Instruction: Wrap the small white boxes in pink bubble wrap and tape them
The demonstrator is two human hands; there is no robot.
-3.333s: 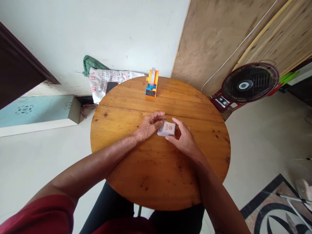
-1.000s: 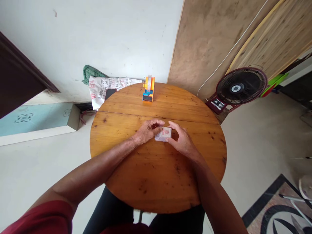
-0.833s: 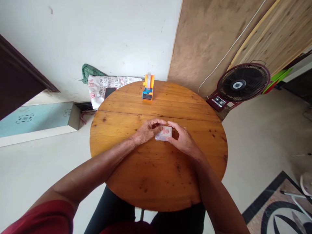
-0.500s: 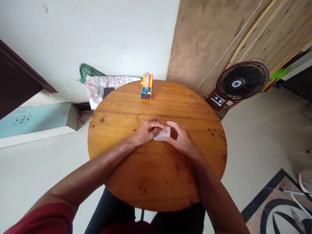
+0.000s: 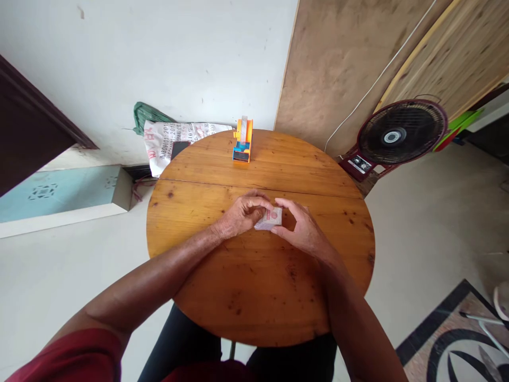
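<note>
A small pale box (image 5: 273,216) with red print and what looks like clear plastic wrap sits at the middle of the round wooden table (image 5: 254,286). My left hand (image 5: 245,213) is closed on the box's left end, its thumb and fingertips pressed on the wrap and covering part of the top. On the right side, my right hand (image 5: 298,225) grips the box between the thumb at the near edge and the index finger at the far edge. Its other fingers are hidden behind the palm.
An orange and blue tape dispenser (image 5: 242,140) with a roll of clear tape stands at the table's far edge. Behind the table lie a printed white sack (image 5: 159,143) and a green bag (image 5: 149,116). A dark red fan (image 5: 393,135) stands at the right, beside the wooden panel.
My left fingertips have come down over the box's top, where earlier they were raised above its left end. The loose wrap there now lies closer. My right hand keeps its place.
</note>
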